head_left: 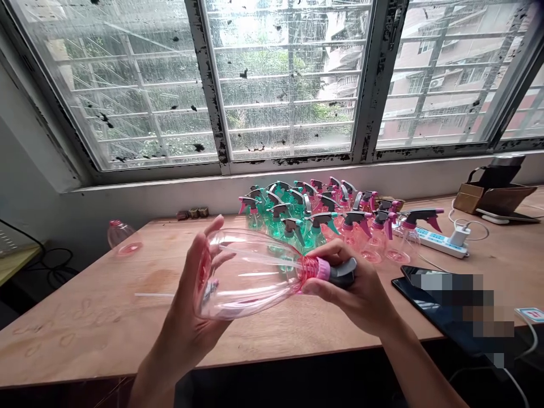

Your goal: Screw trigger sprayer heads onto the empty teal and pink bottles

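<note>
A clear pink spray bottle (255,275) lies sideways in the air above the table, its base to the left and its neck to the right. My left hand (193,300) is wrapped around the base end. At the neck, my right hand (344,283) grips the black-and-grey spray head (342,273) by its pink collar (323,268). A thin dip tube runs from the neck inside the bottle. Behind my left hand a thin white tube (153,294) lies on the table; its right end is hidden.
Behind stand several green and pink spray bottles (314,226). An open pink bottle (121,237) stands at the table's far left edge. To the right are a power strip (440,242), dark flat devices (425,294) and a brown case (488,198). Windows line the back wall.
</note>
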Tool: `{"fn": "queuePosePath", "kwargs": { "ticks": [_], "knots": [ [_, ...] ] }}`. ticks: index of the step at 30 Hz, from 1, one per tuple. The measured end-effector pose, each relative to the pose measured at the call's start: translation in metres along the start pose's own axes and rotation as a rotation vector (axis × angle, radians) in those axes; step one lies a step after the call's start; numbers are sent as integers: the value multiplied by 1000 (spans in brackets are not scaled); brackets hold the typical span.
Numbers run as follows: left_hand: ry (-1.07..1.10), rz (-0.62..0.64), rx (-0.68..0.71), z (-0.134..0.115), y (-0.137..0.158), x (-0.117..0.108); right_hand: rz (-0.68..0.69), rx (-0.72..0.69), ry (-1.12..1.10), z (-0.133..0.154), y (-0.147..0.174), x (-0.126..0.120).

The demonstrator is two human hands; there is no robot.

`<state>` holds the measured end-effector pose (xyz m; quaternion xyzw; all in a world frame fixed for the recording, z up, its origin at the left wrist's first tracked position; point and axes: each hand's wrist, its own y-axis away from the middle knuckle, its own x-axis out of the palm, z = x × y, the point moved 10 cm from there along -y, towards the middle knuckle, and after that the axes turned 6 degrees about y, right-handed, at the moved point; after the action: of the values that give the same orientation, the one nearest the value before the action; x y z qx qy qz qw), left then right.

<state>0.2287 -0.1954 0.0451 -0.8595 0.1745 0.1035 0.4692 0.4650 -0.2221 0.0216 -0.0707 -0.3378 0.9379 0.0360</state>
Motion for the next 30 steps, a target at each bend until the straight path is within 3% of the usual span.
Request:
{"fn": "queuePosePath", "kwargs": {
  "ticks": [7, 14, 22, 27, 30],
  "knots": [
    [-144, 87, -157, 14, 1, 7, 60, 15, -51, -5, 3, 6],
    [-15, 55, -47, 12, 1, 3, 91, 76, -122, -13, 7, 7],
    [75, -3, -171, 9, 3, -5, 93, 70, -119, -11, 6, 10],
    [71, 62, -131, 5, 8, -9, 96, 79, -199, -11, 7, 9],
    [67, 125, -147, 16, 10, -5, 84, 80, -160, -11, 7, 9]
  ]
}}
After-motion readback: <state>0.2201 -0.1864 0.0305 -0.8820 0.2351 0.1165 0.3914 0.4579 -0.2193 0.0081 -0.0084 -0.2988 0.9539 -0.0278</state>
